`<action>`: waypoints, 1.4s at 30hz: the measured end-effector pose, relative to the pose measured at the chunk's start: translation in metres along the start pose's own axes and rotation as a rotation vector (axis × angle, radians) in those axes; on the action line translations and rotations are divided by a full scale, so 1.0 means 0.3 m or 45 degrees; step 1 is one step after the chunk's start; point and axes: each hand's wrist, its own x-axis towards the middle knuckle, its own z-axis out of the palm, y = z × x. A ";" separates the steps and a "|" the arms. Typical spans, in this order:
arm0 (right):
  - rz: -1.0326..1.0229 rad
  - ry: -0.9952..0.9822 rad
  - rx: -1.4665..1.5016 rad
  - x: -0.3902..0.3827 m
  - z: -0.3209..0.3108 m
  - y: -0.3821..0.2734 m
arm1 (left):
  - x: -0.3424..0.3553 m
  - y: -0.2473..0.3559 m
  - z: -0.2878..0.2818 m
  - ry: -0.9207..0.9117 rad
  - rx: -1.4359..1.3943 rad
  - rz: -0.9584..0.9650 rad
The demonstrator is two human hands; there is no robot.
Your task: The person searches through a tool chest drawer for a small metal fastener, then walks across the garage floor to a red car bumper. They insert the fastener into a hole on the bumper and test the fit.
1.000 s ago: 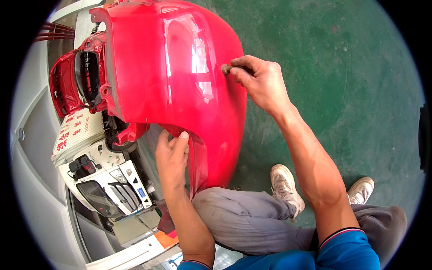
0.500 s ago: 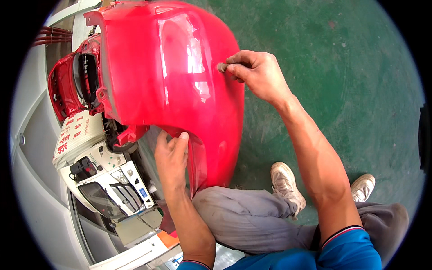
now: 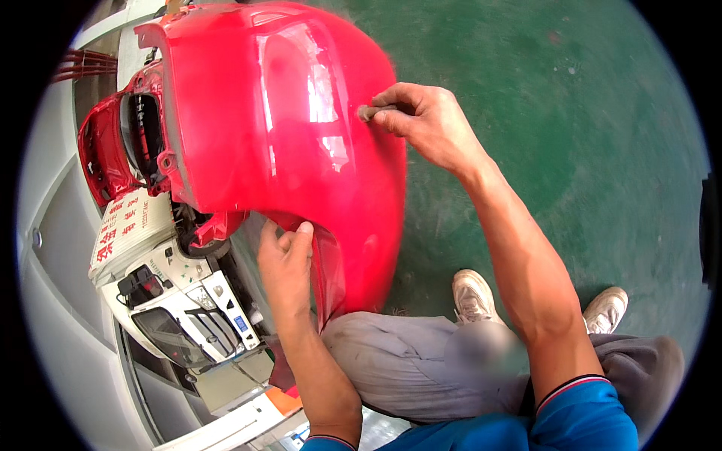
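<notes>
A large glossy red car bumper (image 3: 226,143) takes up the upper left and middle, its curved side toward the right. My left hand (image 3: 287,263) grips the cut-out edge nearest me, thumb on top and the other fingers partly hidden. Pinched between the thumb and fingers of my right hand (image 3: 429,124) is a small grey-brown piece, like a folded abrasive pad (image 3: 366,113). That pad lies against the right part of the bumper's outer surface. My right forearm reaches up over my bent leg.
Green floor (image 3: 556,165) spreads to the right. My knee (image 3: 361,338) is close to the bumper's lower end, with my white shoes (image 3: 605,310) beyond it. At the left stand a white truck (image 3: 192,316) and a red vehicle body (image 3: 113,146) with an opening.
My right hand and the pad have slid slightly left along the bumper's surface. The bumper sits a little further left in view. My left hand keeps its hold on the edge.
</notes>
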 end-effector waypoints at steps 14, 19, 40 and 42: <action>0.155 -0.032 0.240 -0.032 -0.025 0.052 | 0.000 0.000 -0.005 0.017 -0.005 -0.001; 0.123 -0.084 0.276 -0.026 -0.014 0.006 | 0.010 -0.018 -0.012 0.008 0.017 0.030; 0.123 -0.016 0.021 -0.002 0.026 -0.013 | 0.010 -0.036 -0.012 -0.011 0.021 0.082; 0.144 -0.013 0.177 -0.001 0.029 0.002 | 0.010 -0.032 -0.011 -0.020 0.029 0.087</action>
